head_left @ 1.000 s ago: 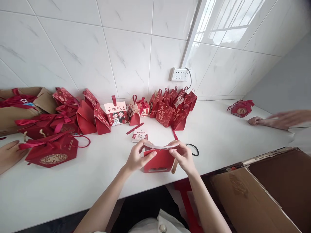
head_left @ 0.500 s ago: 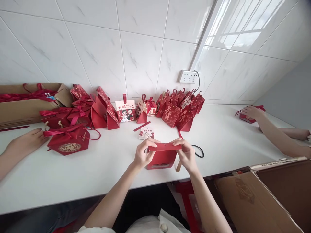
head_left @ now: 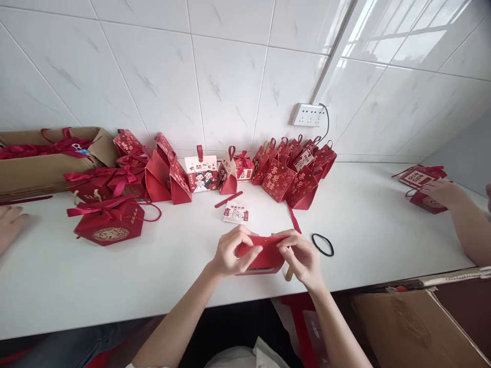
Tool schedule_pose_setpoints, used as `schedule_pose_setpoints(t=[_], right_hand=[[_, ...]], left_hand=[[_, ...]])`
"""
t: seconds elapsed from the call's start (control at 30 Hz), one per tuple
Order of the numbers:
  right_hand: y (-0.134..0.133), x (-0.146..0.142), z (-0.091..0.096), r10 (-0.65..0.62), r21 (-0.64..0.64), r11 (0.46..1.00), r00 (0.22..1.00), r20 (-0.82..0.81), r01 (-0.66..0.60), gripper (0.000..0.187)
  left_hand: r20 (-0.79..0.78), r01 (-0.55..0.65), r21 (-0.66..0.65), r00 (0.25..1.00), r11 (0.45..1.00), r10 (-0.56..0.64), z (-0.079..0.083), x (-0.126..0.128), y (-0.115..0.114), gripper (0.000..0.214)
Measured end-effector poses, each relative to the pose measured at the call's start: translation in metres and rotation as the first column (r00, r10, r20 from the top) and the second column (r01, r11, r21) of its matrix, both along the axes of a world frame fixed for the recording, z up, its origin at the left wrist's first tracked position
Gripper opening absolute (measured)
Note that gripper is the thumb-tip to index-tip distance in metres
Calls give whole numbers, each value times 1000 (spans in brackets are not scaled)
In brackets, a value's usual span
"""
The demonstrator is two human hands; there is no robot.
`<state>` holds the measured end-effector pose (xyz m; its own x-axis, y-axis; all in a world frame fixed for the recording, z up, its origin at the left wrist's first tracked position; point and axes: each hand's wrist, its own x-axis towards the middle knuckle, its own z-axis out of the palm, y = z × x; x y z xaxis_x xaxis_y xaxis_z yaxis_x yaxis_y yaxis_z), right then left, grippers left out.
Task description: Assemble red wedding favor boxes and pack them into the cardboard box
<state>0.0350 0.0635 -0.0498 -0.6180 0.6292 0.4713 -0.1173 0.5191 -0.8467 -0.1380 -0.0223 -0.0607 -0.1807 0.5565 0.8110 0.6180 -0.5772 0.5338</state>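
A small red paper gift box (head_left: 264, 258) rests on the white table (head_left: 184, 266) near its front edge. My left hand (head_left: 232, 252) pinches the box's top left side, fingers closed on the flap. My right hand (head_left: 303, 255) grips the top right side, fingers curled over the red flap. A thin wooden stick (head_left: 288, 275) pokes out under my right hand. A small printed card (head_left: 235, 212) lies just behind the box. A black hair band (head_left: 322, 244) lies to the right of my right hand.
Several red gift bags and boxes (head_left: 284, 174) line the tiled wall. A hexagonal red box (head_left: 109, 227) sits left. Cardboard boxes stand at far left (head_left: 34, 168) and lower right (head_left: 418, 327). Another person's hand (head_left: 9, 225) rests left; another's hand (head_left: 445, 191) touches red boxes at right.
The red top flap has been folded down onto the box and the box looks flatter. The person on the left drew their hand back. The right person's hand shifted onto the red boxes.
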Motion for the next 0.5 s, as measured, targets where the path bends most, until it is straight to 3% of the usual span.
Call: schedule_pose_setpoints(t=[0.1, 0.23, 0.3, 0.33, 0.4, 0.5], right_hand=[[-4, 1, 0, -20, 15, 1000, 1000, 5, 20, 14], [16, -2, 6, 158, -183, 972, 987, 35, -149, 32], [37, -18, 6, 104, -280, 957, 989, 101, -72, 42], [48, -31, 4, 43, -295, 955, 976, 215, 23, 42], [68, -63, -2, -20, -211, 966, 854, 520, 151, 46], [86, -111, -16, -46, -140, 975, 777, 627, 170, 55]], left_hand=[[80, -109, -4, 991, 994, 109, -4, 9, -3, 13], [252, -129, -81, 957, 988, 146, -3, 5, -20, 41], [247, -139, -194, 951, 971, 185, 0, -2, -33, 26], [238, -140, -250, 950, 958, 201, 2, -6, -38, 14], [242, -128, -314, 947, 941, 210, 6, -12, -47, 5], [271, -123, -335, 937, 934, 221, 9, -13, -50, 5]])
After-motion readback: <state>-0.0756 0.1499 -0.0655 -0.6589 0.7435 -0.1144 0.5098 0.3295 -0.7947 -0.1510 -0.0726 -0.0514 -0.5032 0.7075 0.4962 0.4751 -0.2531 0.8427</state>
